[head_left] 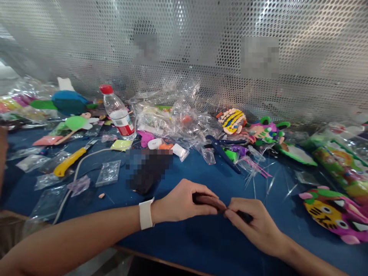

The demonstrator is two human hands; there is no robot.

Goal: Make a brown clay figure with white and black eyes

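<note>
My left hand (184, 201), with a white band at the wrist, curls around a thin, flat brown clay piece (212, 200) above the blue table. Thumb and fingers hold it by its two sides, and part of it is hidden inside the palm. At its right end, the thumb and forefinger of my right hand (255, 220) are pinched together on the piece's edge. A colourful clay animal face (327, 214) lies to the right of my right hand. Behind my left hand is a dark, blurred-out object (149, 170).
The blue table (195, 245) backs onto a perforated metal panel (189, 46). A yellow utility knife (71, 159), a water bottle (120, 115) and plastic bags stand or lie left and behind. Blue-handled pliers (222, 151), clay figures (232, 120) and a colourful package (342, 161) are rightward.
</note>
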